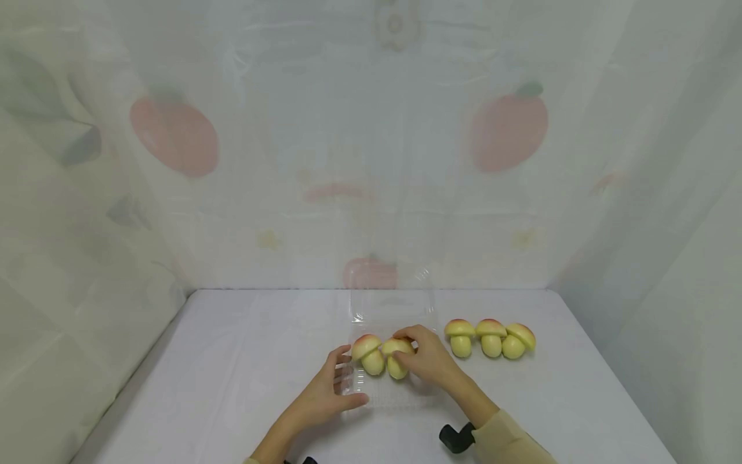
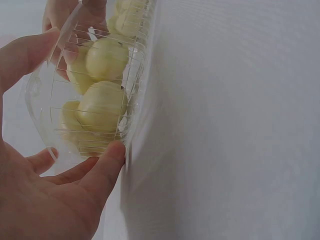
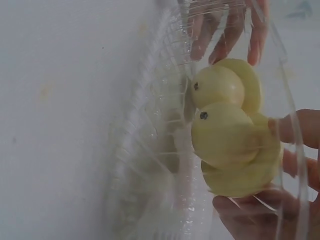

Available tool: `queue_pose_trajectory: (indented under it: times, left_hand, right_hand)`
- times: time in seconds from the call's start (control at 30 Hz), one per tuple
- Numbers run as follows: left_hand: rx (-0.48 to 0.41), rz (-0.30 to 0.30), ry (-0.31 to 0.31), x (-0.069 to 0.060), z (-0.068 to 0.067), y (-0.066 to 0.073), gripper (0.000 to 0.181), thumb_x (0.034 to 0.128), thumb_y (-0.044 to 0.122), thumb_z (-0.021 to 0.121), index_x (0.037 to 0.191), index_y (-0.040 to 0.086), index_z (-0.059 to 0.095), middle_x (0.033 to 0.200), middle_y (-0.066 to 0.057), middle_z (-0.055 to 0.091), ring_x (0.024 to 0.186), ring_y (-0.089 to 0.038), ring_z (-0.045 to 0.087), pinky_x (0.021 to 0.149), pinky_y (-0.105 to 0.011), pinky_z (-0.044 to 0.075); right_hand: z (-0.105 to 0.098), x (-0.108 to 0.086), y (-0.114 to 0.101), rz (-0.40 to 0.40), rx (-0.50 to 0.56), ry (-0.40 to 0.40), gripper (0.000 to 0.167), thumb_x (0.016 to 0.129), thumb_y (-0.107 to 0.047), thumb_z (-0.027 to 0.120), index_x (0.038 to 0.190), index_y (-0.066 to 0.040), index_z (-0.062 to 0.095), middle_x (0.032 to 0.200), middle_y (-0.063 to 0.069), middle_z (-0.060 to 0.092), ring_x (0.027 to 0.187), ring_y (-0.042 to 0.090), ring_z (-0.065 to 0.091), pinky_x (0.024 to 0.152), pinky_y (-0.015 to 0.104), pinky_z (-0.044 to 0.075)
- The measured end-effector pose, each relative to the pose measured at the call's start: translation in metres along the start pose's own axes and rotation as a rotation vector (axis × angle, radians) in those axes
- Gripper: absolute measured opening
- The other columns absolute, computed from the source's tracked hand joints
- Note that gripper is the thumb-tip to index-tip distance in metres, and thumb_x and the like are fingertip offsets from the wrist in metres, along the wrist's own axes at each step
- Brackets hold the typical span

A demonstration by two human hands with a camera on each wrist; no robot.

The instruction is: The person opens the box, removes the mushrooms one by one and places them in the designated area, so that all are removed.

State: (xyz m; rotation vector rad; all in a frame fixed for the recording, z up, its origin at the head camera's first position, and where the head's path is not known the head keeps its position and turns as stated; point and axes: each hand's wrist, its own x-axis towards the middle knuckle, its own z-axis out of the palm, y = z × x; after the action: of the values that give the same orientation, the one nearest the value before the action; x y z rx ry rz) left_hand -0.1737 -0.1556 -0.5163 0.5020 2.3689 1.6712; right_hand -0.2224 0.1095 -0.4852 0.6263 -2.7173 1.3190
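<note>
A clear plastic clamshell box [image 1: 400,396] lies on the table with its lid [image 1: 391,304] raised at the back. Two mushroom-shaped pieces, yellow with reddish caps, sit side by side inside: a left one [image 1: 373,362] and a right one [image 1: 397,369]. My right hand [image 1: 431,357] reaches into the box and holds the right mushroom-shaped piece by its cap, thumb in front and fingers behind. At the box's left end, my left hand [image 1: 327,393] grips the wall between thumb and fingers. The left wrist view shows its fingertips [image 2: 116,150] against the clear plastic.
Three more mushroom-shaped pieces [image 1: 491,338] stand in a row on the white table [image 1: 232,361], right of the box. A pale curtain [image 1: 371,148] with fruit prints hangs behind and at both sides. A black wrist device [image 1: 456,438] shows by the right sleeve.
</note>
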Motion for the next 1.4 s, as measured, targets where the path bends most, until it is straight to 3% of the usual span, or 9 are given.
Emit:
queue_pose_trajectory:
  times: [0.33, 0.93, 1.4]
  left_hand:
    - [0.024, -0.002, 0.003, 0.0, -0.001, 0.003, 0.1, 0.0843, 0.028, 0.086, 0.157, 0.009, 0.02, 0.151, -0.025, 0.036, 0.135, -0.049, 0.045, 0.11, -0.052, 0.044]
    - [0.008, -0.009, -0.002, 0.002, -0.001, 0.001, 0.101, 0.0841, 0.028, 0.086, 0.158, 0.009, 0.02, 0.152, -0.024, 0.036, 0.135, -0.048, 0.045, 0.11, -0.053, 0.044]
    - [0.019, -0.002, 0.007, 0.0, -0.001, 0.003, 0.1, 0.0837, 0.028, 0.086, 0.158, 0.01, 0.021, 0.152, -0.022, 0.036, 0.136, -0.046, 0.044, 0.11, -0.052, 0.044]
  right_hand:
    - [-0.01, -0.006, -0.008, -0.001, 0.047, 0.018, 0.03, 0.09, -0.019, 0.074, 0.118, -0.011, 0.071, 0.117, -0.001, 0.067, 0.11, 0.02, 0.062, 0.085, 0.033, 0.057]
    - [-0.034, -0.02, -0.016, -0.121, 0.049, 0.085, 0.029, 0.089, -0.014, 0.077, 0.117, -0.016, 0.071, 0.113, -0.007, 0.066, 0.103, 0.012, 0.062, 0.083, 0.031, 0.058]
    - [-0.059, -0.035, -0.015, -0.117, 0.066, 0.106, 0.029, 0.09, -0.016, 0.078, 0.118, -0.019, 0.071, 0.117, -0.01, 0.068, 0.109, 0.014, 0.061, 0.087, 0.032, 0.057]
